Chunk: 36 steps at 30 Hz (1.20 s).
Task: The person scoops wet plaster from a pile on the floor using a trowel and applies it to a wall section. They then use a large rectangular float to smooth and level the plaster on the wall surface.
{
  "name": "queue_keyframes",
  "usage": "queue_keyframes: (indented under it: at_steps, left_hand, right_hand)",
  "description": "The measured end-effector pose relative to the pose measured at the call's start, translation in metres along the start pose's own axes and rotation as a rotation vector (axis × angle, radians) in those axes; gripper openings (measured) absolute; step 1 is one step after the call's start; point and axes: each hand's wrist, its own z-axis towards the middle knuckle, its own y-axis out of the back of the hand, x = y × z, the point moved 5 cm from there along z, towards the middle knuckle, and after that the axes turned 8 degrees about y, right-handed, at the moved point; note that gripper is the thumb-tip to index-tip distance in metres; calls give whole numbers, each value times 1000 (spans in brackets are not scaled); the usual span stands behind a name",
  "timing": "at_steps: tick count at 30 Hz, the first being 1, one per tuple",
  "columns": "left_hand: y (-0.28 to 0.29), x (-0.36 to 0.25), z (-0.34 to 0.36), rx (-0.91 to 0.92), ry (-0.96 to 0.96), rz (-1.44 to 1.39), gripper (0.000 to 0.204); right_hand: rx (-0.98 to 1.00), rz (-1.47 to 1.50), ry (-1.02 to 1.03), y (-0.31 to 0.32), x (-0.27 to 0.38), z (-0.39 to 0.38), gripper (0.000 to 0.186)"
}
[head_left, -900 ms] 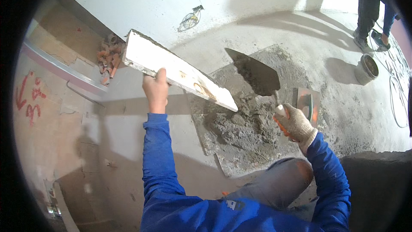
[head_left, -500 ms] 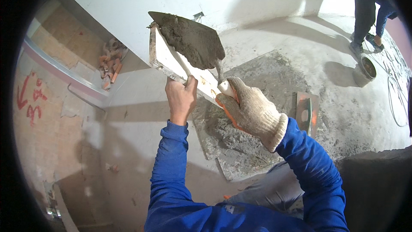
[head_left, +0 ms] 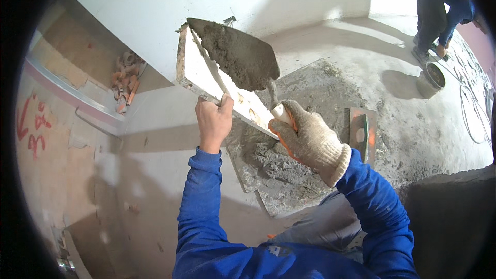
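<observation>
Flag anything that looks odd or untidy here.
The hands are mismatched: the right hand, holding the trowel, is gloved, while the left hand, gripping the white slab, is bare. Untidy too: cable lies in loose loops near the bucket, and orange pipe pieces lie heaped at left.

Bare left hand [head_left: 214, 123] gripped long white board [head_left: 194, 70] by its near edge, board was slanting
Right hand [head_left: 306, 133], in pale glove [head_left: 323, 150] with orange palm side, held trowel [head_left: 264, 61] by white handle [head_left: 281, 113]
Grey mortar [head_left: 222, 49] covered much of trowel blade, which stood over far side of board
Wet heap [head_left: 289, 168] of same colour lay on dirty sheet [head_left: 323, 80] on floor [head_left: 403, 111]
Flat float [head_left: 356, 124] with green handle [head_left: 366, 137] rested at right of heap
Farther right, bucket [head_left: 426, 83] stood near bent co-worker [head_left: 433, 8]
At left, reddish broken pieces [head_left: 124, 80] lay in pile
</observation>
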Motion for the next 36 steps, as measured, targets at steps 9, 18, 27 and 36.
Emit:
queue_keyframes:
  at_steps: [9, 18, 27, 36]
  left_hand:
    - [1, -6, -14, 39, 17, 45, 22]
    - [14, 3, -31, -28, 58, 46, 21]
    - [20, -7, -52, -64, -83, -22, 17]
    - [0, -35, -98, -24, -290, 17, 33]
  right_hand:
    - [172, 30, -241, -30, -54, -9, 33]
    - [252, 344, -677, -77, -158, -28, 38]
    - [47, 110, -388, -46, -117, 7, 41]
    - [157, -273, -344, -88, -91, 18, 60]
